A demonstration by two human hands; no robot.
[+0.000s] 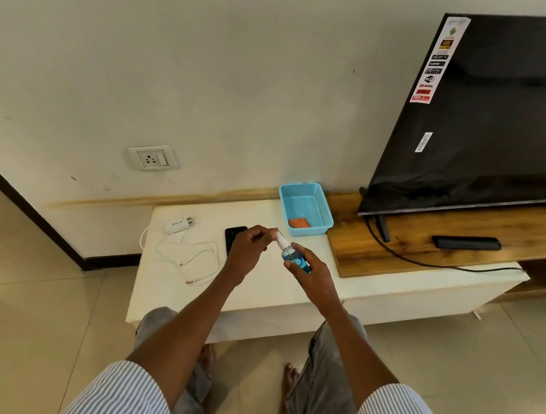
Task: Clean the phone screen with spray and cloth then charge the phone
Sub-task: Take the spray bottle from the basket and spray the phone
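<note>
The phone [234, 238] lies flat on the white bench [288, 298], screen side not determinable, partly hidden behind the left hand [246, 250]. The spray bottle [294, 256], holding blue liquid, is held tilted above the bench just right of the phone. The right hand [313, 275] grips the bottle's body; the left hand's fingers pinch at the white nozzle end, apparently at the cap, so the step in hand is judged to be uncapping or readying the sprayer.

To do this well: hold the body firm, draw the cap straight off, and keep the nozzle pointed away from the charger [178, 224] and its white cable [190, 255], which lie to the left of the phone. A light mist only; excess liquid near ports is a risk.

An orange item, probably the cloth [299, 223], sits in the blue basket [320, 205] beyond the hands. The wall socket [152, 157] is on the wall to the left. A television [499, 114] and remote [466, 242] stand on the wooden shelf, right.
</note>
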